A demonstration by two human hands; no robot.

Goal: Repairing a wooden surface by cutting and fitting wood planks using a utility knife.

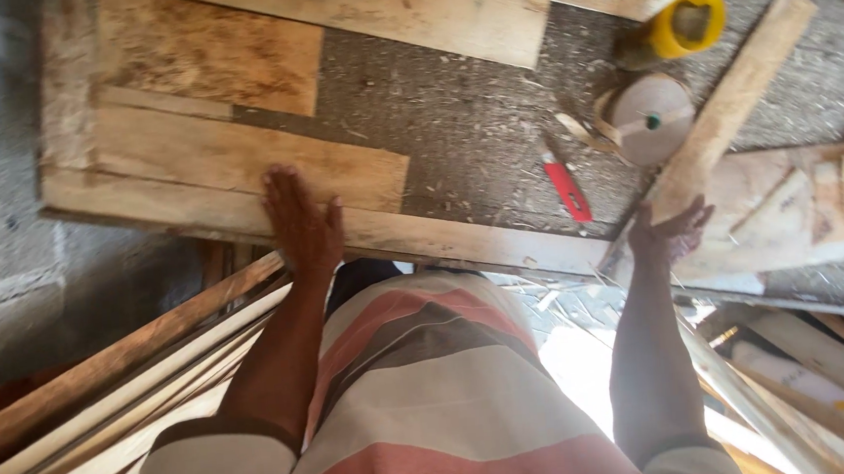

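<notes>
My left hand [300, 221] lies flat, fingers together, on a wooden board [238, 156] at the near edge of a workbench. My right hand [671, 231] rests with fingers spread on the lower end of a long narrow wooden slat [729, 102] that runs diagonally up to the right across the bench. Neither hand is wrapped around anything. My striped shirt fills the lower middle of the view.
A sawdust-covered bench top [453, 116] holds a red-handled knife [567, 189], a round roll of tape [646, 117] and a yellow-rimmed cylinder [684, 26]. More planks lie at the back [406, 5]. Long timber strips lean at lower left [106, 388] and lower right [808, 378].
</notes>
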